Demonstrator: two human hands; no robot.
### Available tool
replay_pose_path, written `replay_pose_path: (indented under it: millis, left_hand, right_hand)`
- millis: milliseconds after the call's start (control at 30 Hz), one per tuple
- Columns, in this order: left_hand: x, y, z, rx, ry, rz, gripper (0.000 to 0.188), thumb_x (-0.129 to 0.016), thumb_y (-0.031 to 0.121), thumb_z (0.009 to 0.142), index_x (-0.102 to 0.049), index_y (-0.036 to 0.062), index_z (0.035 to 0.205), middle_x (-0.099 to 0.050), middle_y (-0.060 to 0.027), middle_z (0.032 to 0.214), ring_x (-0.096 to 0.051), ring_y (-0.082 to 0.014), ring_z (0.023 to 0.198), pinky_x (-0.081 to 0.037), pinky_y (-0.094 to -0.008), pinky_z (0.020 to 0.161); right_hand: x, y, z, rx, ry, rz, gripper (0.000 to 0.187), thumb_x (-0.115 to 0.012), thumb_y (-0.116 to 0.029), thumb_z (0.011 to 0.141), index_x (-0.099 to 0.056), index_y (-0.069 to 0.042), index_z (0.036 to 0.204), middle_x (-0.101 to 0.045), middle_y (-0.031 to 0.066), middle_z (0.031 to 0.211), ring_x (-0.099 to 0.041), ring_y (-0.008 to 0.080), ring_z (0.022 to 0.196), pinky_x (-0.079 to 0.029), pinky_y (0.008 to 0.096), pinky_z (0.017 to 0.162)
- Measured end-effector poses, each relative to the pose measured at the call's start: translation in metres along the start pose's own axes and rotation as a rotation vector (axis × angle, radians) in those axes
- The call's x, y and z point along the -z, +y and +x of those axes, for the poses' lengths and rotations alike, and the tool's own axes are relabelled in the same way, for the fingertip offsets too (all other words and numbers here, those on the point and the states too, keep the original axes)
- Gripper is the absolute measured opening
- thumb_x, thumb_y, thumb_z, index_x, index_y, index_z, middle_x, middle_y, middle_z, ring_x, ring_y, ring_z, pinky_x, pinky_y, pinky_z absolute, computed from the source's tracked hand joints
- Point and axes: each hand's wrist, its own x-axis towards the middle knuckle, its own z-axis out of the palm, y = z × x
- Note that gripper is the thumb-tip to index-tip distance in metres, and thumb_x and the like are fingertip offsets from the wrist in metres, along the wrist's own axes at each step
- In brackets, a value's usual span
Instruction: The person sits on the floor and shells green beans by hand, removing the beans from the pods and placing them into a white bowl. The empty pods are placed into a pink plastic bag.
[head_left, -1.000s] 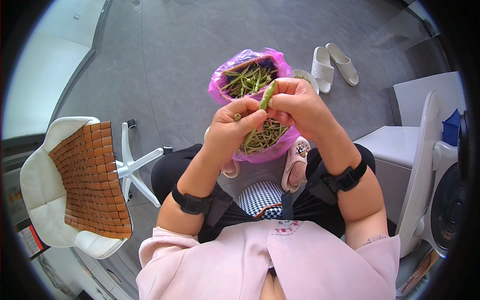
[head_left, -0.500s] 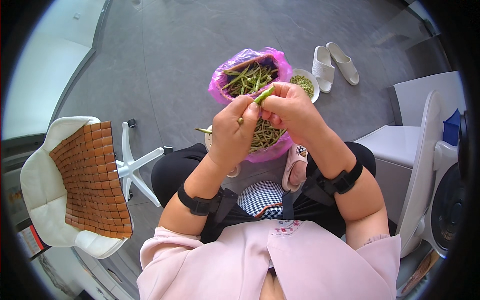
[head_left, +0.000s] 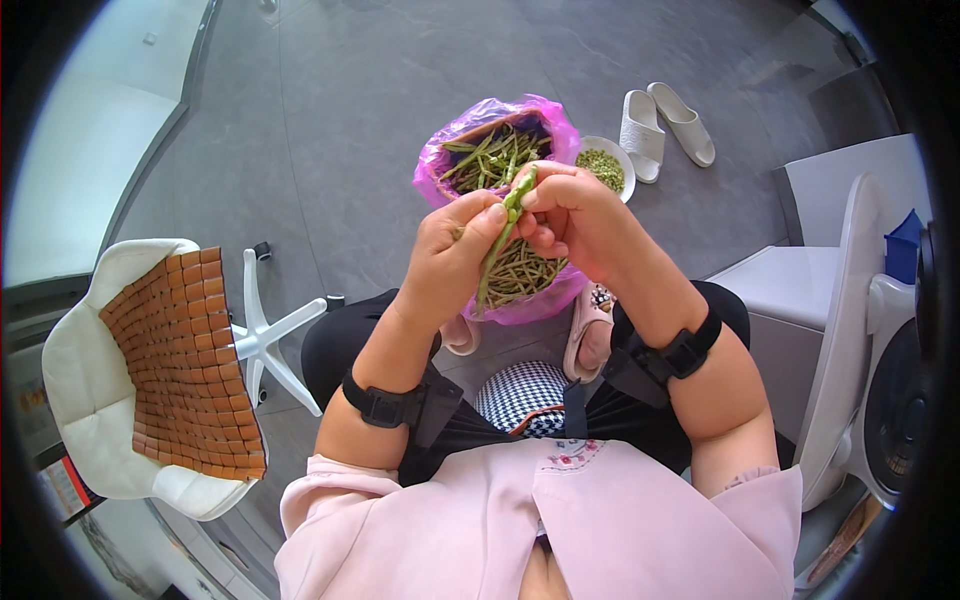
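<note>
Above the floor, my two hands hold one long green bean pod (head_left: 515, 203) between them. Its upper part looks split, with pale green showing inside, and its tail slants down past the left thumb. My left hand (head_left: 452, 255) pinches the pod's middle between thumb and fingers. The upper end is gripped by my right hand (head_left: 580, 215), its other fingers curled. Below and beyond the hands, a pink plastic bag (head_left: 430, 165) holds many green and brownish pods (head_left: 490, 158). A heap of thin, brownish pods or husks (head_left: 525, 275) lies nearer me on pink plastic, partly hidden by my hands.
Right of the bag stands a white bowl (head_left: 629, 187) of shelled green beans (head_left: 600, 168). White slippers (head_left: 642, 140) lie farther right. A white swivel chair (head_left: 85, 400) with a brown tiled mat is at left; a white chair (head_left: 780, 285) and a fan (head_left: 893, 420) are at right.
The pod now shows more of its length, opened along its upper part, with its tail pointing toward me. My left hand has shifted slightly left, and its fingers have rolled around the pod.
</note>
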Motion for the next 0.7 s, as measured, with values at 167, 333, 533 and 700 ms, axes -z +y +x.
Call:
replay_pose_path:
  millis: [167,333,533,700]
  left_hand:
    - [0.001,-0.002,0.001,-0.081,0.010,0.109,0.018,-0.044,0.015,0.089,-0.057,0.0011,0.089,-0.053,0.0006,0.072,-0.046,-0.0032,0.065,-0.037,-0.0170,0.055]
    - [0.028,0.005,0.003,0.194,-0.309,-0.401,0.019,-0.048,0.018,0.087,-0.057,0.0010,0.088,-0.053,0.0014,0.072,-0.046,-0.0026,0.063,-0.036,-0.0169,0.054]
    - [0.020,0.013,0.003,0.279,-0.102,-0.098,0.018,-0.048,0.018,0.085,-0.057,0.0013,0.087,-0.051,0.0028,0.067,-0.044,-0.0016,0.060,-0.035,-0.0171,0.051]
    - [0.022,0.011,0.002,0.157,-0.061,0.221,0.020,-0.049,0.017,0.086,-0.059,-0.0001,0.083,-0.049,0.0045,0.065,-0.043,-0.0033,0.059,-0.036,-0.0200,0.051]
  right_hand:
    - [-0.009,0.007,0.000,0.060,0.036,-0.199,0.014,-0.062,-0.014,0.081,-0.051,-0.006,0.082,-0.052,0.0019,0.065,-0.044,0.0038,0.047,-0.030,0.0157,0.038]
    - [-0.009,0.006,-0.001,0.095,-0.138,-0.198,0.019,-0.068,-0.015,0.077,-0.054,-0.005,0.084,-0.051,-0.0012,0.064,-0.043,0.0028,0.049,-0.028,0.0157,0.041]
    - [0.004,0.003,0.003,-0.010,-0.190,-0.185,0.012,-0.060,-0.006,0.081,-0.051,-0.004,0.089,-0.059,0.0065,0.072,-0.046,0.0032,0.049,-0.028,0.0150,0.036]
    - [0.008,0.003,0.005,-0.057,-0.172,-0.166,0.013,-0.057,-0.001,0.079,-0.051,-0.003,0.090,-0.059,0.0086,0.075,-0.048,0.0050,0.050,-0.030,0.0157,0.036]
